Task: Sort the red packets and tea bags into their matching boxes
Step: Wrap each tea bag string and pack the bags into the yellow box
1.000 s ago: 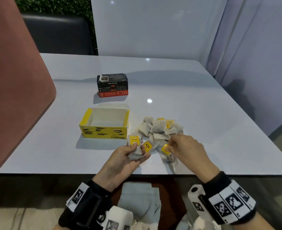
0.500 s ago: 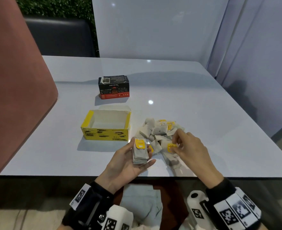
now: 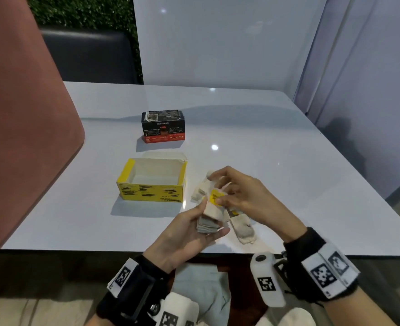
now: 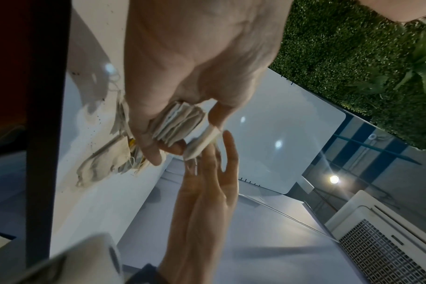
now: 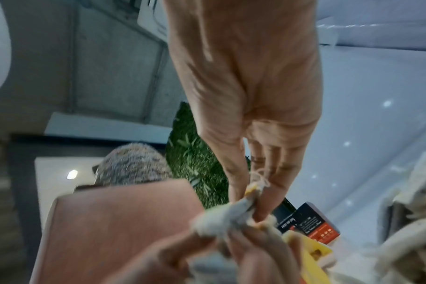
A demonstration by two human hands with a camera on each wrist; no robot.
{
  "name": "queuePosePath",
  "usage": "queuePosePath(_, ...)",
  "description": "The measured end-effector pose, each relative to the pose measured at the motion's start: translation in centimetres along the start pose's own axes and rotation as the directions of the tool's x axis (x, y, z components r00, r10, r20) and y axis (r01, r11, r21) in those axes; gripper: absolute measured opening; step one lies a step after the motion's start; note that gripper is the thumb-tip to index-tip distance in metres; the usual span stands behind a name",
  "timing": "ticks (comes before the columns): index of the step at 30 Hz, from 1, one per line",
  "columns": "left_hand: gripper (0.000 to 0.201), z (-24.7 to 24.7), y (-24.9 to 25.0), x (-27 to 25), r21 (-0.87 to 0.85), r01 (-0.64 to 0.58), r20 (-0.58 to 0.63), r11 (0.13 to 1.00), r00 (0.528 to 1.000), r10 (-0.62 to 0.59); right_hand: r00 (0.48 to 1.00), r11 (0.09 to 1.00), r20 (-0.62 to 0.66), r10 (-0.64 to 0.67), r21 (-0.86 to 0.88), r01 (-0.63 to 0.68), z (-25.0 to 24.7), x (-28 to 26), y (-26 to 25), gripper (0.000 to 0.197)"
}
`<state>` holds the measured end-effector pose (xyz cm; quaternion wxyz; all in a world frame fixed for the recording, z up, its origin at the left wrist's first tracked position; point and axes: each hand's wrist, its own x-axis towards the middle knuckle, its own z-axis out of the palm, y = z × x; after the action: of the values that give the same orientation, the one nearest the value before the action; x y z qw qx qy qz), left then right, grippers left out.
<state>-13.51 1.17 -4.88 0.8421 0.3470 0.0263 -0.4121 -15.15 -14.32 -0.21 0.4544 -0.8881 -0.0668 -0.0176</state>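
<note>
Fingers of the left hand (image 3: pixel 189 234), palm up just off the tabletop's (image 3: pixel 288 175) near edge, curl round a stack of tea bags (image 3: pixel 207 225), thumb on one side and fingertips on the other. Meeting it from the right, the right hand (image 3: pixel 246 196) pinches one tea bag (image 3: pixel 214 205) with a yellow tag between thumb and fingers, pressing it onto the top of that stack, its remaining fingers arched above. Behind and under the right hand lie the loose tea bags (image 3: pixel 241 229), one sagging flat close to the tabletop's near edge; the hand covers most of the pile. Left of the stack stands the yellow box (image 3: pixel 152 182), open at the top with a pale inside, nothing between it and the hands. Beyond the yellow box, farther from the person, sits the closed black and red box (image 3: pixel 163 127). A large pink panel (image 3: pixel 25 128) overhangs the tabletop to the left of the yellow box. Half a second ago the right hand held the tagged bag a little apart from the stack; now bag and stack touch, and both hands sit slightly nearer the pile.
</note>
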Motion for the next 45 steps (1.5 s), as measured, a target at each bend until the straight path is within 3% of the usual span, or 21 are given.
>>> queuePosePath(3, 0.022, 0.0, -0.1, 0.1, -0.074, -0.035, -0.023, 0.997, 0.999, 0.034, 0.982, 0.931, -0.105, -0.156, -0.348, 0.111, 1.8, -0.1, 0.3, 0.024)
queuePosePath(6, 0.023, -0.4, 0.0, 0.1, -0.149, -0.043, 0.02, 0.988, 0.999, 0.046, 0.969, 0.92, -0.13, -0.21, -0.363, 0.151, 2.5, -1.0, -0.1, 0.007)
queuePosePath(11, 0.03, -0.3, -0.4, 0.3, -0.223, -0.025, 0.018, 0.975, 0.999, 0.029, 0.985, 0.895, -0.017, -0.171, -0.42, 0.149, 2.9, -1.6, 0.1, 0.013)
queuePosePath(15, 0.031, -0.4, -0.6, 0.4, -0.299, 0.009, 0.025, 0.954, 1.0, -0.001, 0.948, 0.882, -0.15, -0.282, -0.43, 0.194, 3.0, -1.6, 0.4, 0.011)
queuePosePath(17, 0.041, -0.3, -0.5, 0.3, -0.276, 0.018, 0.024, 0.961, 1.0, -0.012, 0.91, 0.825, -0.199, -0.364, -0.522, 0.216, 3.3, -1.8, 0.3, 0.003)
queuePosePath(20, 0.058, -0.3, -0.2, 0.2, -0.223, 0.028, 0.043, 0.974, 0.999, -0.019, 0.9, 0.704, -0.129, -0.417, -0.672, 0.23, 4.4, -2.7, 0.1, 0.01)
queuePosePath(22, 0.059, -0.3, -0.2, 0.1, -0.225, 0.035, 0.061, 0.974, 0.998, -0.022, 0.891, 0.672, -0.089, -0.446, -0.69, 0.268, 4.6, -3.3, 0.2, 0.017)
queuePosePath(28, 0.021, -0.2, -0.3, 0.0, -0.176, 0.001, 0.015, 0.984, 1.0, 0.002, 0.874, 0.611, -0.076, -0.481, -0.744, 0.272, 5.0, -3.8, 0.2, 0.023)
queuePosePath(31, 0.013, -0.5, -0.5, 0.0, -0.133, -0.019, -0.013, 0.991, 1.0, 0.018, 0.875, 0.612, -0.041, -0.483, -0.73, 0.304, 5.5, -4.0, 0.5, 0.018)
queuePosePath(34, 0.018, -0.9, -0.3, -0.1, -0.169, -0.04, -0.05, 0.985, 0.998, 0.032, 0.887, 0.798, -0.158, -0.433, -0.524, 0.296, 4.2, -3.4, 0.9, 0.016)
queuePosePath(36, 0.02, -1.4, 0.1, -0.2, -0.182, -0.055, -0.083, 0.982, 0.996, 0.04, 0.924, 0.875, -0.24, -0.296, -0.457, 0.162, 1.8, -2.1, 1.2, 0.016)
queuePosePath(38, 0.023, -1.8, 0.5, -0.2, -0.124, -0.055, -0.099, 0.991, 0.994, 0.043, 0.973, 0.828, -0.213, -0.085, -0.558, -0.05, -1.2, -0.1, 1.8, 0.014)
queuePosePath(40, 0.029, -1.8, 0.6, -0.2, -0.089, -0.053, -0.101, 0.995, 0.994, 0.044, 0.984, 0.728, -0.166, 0.068, -0.666, -0.163, -3.1, 2.2, 2.5, 0.019)
queuePosePath(45, 0.031, -1.5, 0.3, -0.1, -0.108, -0.016, -0.097, 0.994, 0.995, 0.005, 0.978, 0.583, 0.143, 0.151, -0.812, 0.028, -1.9, 5.9, 3.2, 0.027)
